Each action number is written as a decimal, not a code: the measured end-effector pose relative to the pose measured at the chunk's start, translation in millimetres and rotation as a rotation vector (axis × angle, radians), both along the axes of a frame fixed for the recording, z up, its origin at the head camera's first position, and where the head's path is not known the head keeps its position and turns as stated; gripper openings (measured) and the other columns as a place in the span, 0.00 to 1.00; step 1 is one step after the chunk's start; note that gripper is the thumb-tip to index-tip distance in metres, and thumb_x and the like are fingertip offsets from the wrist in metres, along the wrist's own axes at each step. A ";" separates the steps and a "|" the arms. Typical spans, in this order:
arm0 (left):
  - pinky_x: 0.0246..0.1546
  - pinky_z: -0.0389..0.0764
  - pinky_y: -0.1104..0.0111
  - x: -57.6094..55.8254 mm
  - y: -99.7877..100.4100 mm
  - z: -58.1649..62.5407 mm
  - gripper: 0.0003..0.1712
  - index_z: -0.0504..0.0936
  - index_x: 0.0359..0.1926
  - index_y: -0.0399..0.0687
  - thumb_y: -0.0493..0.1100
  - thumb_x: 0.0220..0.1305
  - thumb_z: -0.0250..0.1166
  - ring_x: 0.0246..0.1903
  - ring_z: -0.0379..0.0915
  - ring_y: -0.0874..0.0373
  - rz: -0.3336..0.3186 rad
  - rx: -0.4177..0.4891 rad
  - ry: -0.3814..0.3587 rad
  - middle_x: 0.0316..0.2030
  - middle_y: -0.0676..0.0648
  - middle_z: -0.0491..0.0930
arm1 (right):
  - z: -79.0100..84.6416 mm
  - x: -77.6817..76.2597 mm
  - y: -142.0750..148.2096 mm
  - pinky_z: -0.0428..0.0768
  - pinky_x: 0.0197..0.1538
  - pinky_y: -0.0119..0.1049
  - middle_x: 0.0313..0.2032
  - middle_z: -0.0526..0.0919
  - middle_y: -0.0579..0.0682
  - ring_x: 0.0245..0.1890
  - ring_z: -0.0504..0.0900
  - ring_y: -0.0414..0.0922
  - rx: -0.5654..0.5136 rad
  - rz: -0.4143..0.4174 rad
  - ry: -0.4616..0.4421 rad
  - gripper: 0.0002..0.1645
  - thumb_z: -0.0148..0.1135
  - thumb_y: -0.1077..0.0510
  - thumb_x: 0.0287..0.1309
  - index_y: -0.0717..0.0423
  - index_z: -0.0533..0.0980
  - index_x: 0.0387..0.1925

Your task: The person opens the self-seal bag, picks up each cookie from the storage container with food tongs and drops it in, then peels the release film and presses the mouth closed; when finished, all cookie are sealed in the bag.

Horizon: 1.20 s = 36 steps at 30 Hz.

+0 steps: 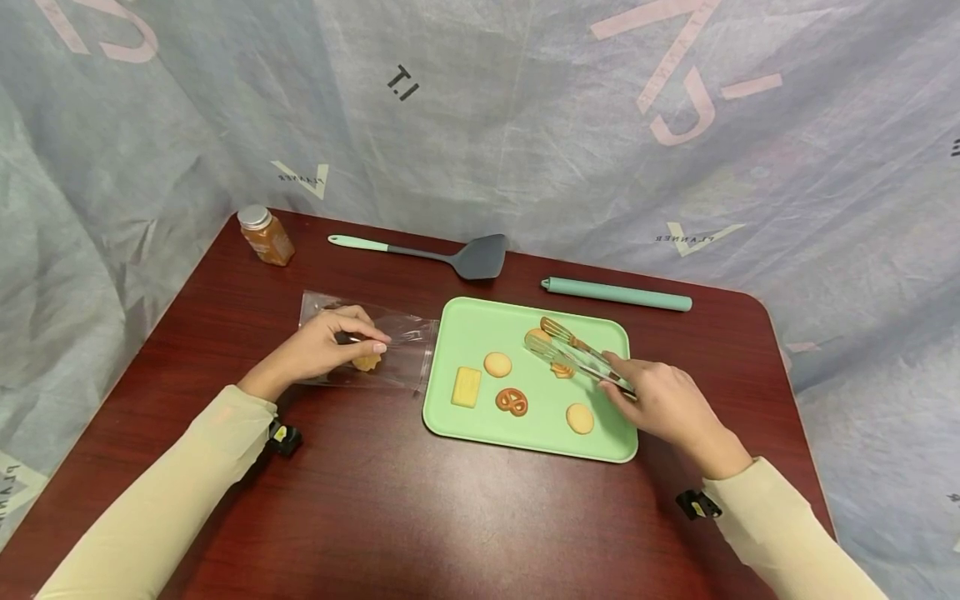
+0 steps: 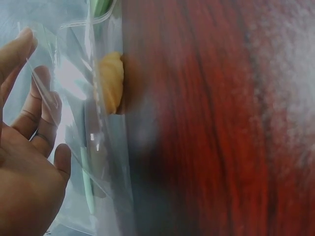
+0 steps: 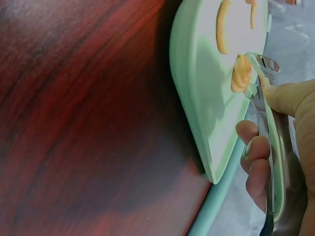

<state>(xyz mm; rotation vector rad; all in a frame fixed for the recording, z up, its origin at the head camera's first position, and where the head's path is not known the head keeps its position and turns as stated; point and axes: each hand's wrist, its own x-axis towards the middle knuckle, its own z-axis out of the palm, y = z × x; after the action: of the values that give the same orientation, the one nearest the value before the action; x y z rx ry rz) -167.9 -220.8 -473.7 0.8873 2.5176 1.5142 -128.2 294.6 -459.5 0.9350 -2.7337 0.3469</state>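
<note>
Grasping shiny metal slotted tongs (image 1: 577, 358) in right hand (image 1: 667, 400), thumb one side, fingers curled round the other. Held low over pale green rectangular plastic tray (image 1: 543, 442), slotted ends spread slightly apart, near golden round biscuit (image 1: 537, 334) at the tray's far side and swirled golden biscuit (image 3: 241, 73). Can't tell if touching either.

Pinching thin clear plastic bag (image 1: 405, 333) in left hand (image 1: 322, 346), film caught between thumb and fingertip, remaining fingers loosely curved in left wrist view. Lying left of the tray, near edge close by. Seen through the film, below the fingers: wavy-edged golden biscuit (image 1: 367, 362), apparently inside.

Also on tray: pale yellow rectangular biscuit (image 1: 467, 387) toward left edge, plain round yellow biscuit (image 1: 497, 364) just beside, glossy brown pretzel-shaped biscuit (image 1: 512, 402) nearer the front, pale round biscuit (image 1: 580, 418) toward front right. All lying flat, apart.

Placed behind, on dark red wood-grain table (image 1: 420, 517): clear jar with silver lid and orange-brown contents (image 1: 270, 240) at far left, upright; grey-headed spatula with mint handle (image 1: 480, 257) lying flat; mint-green cylindrical rod (image 1: 618, 294) behind tray. Hung round the back: grey cloth with printed lettering (image 1: 487, 125).
</note>
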 end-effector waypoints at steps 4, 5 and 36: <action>0.33 0.74 0.61 -2.0 -2.2 -1.7 0.08 0.92 0.44 0.45 0.38 0.64 0.73 0.37 0.74 0.58 0.001 -0.010 -0.017 0.36 0.53 0.81 | -0.7 0.0 -0.3 0.71 0.19 0.44 0.25 0.83 0.49 0.19 0.76 0.42 -0.013 0.016 0.014 0.26 0.71 0.53 0.58 0.61 0.81 0.56; 0.33 0.74 0.61 -2.0 -2.6 -1.7 0.08 0.92 0.44 0.45 0.38 0.64 0.73 0.37 0.74 0.58 0.002 -0.013 -0.019 0.36 0.53 0.81 | -0.7 -0.1 -0.4 0.71 0.18 0.43 0.24 0.82 0.48 0.18 0.75 0.41 -0.015 0.018 0.013 0.26 0.72 0.53 0.58 0.61 0.81 0.56; 0.34 0.74 0.60 -1.3 -1.5 4.1 0.09 0.91 0.45 0.45 0.36 0.64 0.73 0.38 0.73 0.58 -0.005 -0.013 -0.014 0.36 0.52 0.81 | 18.0 -11.8 -78.6 0.73 0.23 0.36 0.28 0.82 0.42 0.19 0.70 0.34 -0.047 0.199 -0.057 0.27 0.67 0.49 0.65 0.56 0.79 0.62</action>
<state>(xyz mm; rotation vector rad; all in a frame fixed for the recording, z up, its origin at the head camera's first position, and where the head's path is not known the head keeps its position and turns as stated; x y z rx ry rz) -169.2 -222.3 -469.6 0.8775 2.5111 1.4963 -140.0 216.0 -441.5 1.2060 -2.6758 0.4777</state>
